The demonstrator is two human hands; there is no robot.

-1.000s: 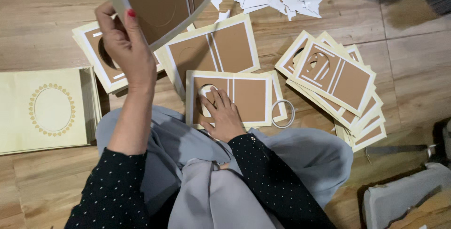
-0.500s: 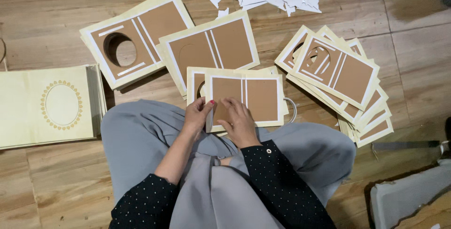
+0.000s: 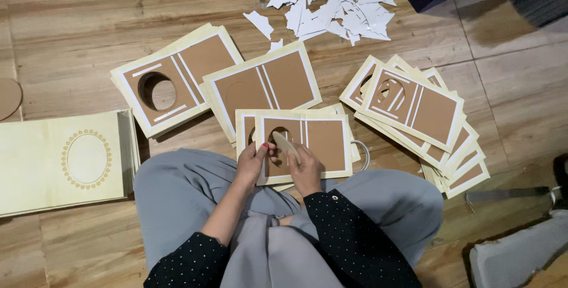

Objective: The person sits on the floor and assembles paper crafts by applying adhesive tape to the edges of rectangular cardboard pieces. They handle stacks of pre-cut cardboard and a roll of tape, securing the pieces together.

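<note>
Moved: oval cutout (image 3: 286,144) now lifted from card (image 3: 322,146).
Left hand (image 3: 253,159): fingers curled, pressing the card.
Right hand (image 3: 306,168): pinching the cutout.

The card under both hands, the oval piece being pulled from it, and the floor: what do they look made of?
The card looks like brown paperboard, matt, with cream paper borders. The oval piece held by the left hand and right hand seems the same board, pale on the side showing. The floor looks like wood-grain planks, slightly glossy; real wood or laminate, unclear.
</note>
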